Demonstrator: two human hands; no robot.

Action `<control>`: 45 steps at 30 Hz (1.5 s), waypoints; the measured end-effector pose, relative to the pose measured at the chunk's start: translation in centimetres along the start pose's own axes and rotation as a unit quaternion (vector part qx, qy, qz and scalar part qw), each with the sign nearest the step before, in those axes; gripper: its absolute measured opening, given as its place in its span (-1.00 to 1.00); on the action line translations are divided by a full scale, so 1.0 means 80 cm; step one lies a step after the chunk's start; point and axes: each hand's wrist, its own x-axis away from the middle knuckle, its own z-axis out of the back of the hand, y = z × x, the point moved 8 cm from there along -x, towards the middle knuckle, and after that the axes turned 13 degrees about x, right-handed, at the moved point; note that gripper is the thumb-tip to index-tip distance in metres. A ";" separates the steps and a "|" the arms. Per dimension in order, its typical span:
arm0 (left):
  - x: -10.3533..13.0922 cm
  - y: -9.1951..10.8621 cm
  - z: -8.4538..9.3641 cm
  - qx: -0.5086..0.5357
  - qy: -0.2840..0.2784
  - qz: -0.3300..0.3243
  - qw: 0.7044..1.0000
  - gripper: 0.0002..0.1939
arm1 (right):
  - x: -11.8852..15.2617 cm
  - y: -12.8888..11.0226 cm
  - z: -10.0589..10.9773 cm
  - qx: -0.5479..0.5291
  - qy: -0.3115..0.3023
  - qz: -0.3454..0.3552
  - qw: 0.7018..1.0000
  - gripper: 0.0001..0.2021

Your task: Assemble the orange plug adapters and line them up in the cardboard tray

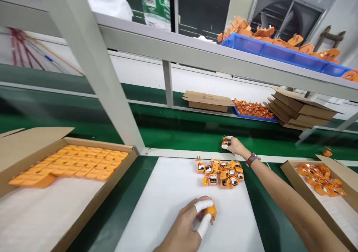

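My left hand (188, 224), with white covers on thumb and finger, is closed on an orange plug housing (211, 211) low over the white work sheet (167, 192). Farther off, my right hand (235, 146) reaches over the green conveyor belt (179, 134). Its covered fingertips pinch another orange plug housing (225, 142), open, with dark parts inside and metal pins on top. Between the hands, a cluster of open orange plug housings (223, 173) with white and black innards lies at the far end of the sheet.
At left, a cardboard box (100, 199) holds rows of orange housings. At right stands a box (291, 173) of open housings; one loose piece (327, 152) is on the belt. A metal post (112, 91) and shelf rail (195, 50) cross ahead, below a blue bin (268, 52).
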 end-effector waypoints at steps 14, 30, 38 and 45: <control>0.000 0.006 0.000 0.012 0.011 0.018 1.000 -0.74 | 0.064 -0.261 -0.068 0.077 -0.110 0.346 0.929 -0.88; 0.001 -0.002 0.013 -0.063 0.009 0.106 0.992 -0.68 | 0.188 -0.213 0.035 -0.052 0.027 0.288 0.956 -0.68; -0.007 0.003 0.035 -0.143 0.024 0.081 0.986 -0.68 | 0.227 -0.171 -0.024 -0.147 -0.023 0.228 0.962 -0.66; -0.014 -0.012 0.046 -0.119 0.023 0.114 0.986 -0.67 | 0.230 -0.147 -0.068 -0.228 -0.022 0.184 0.956 -0.66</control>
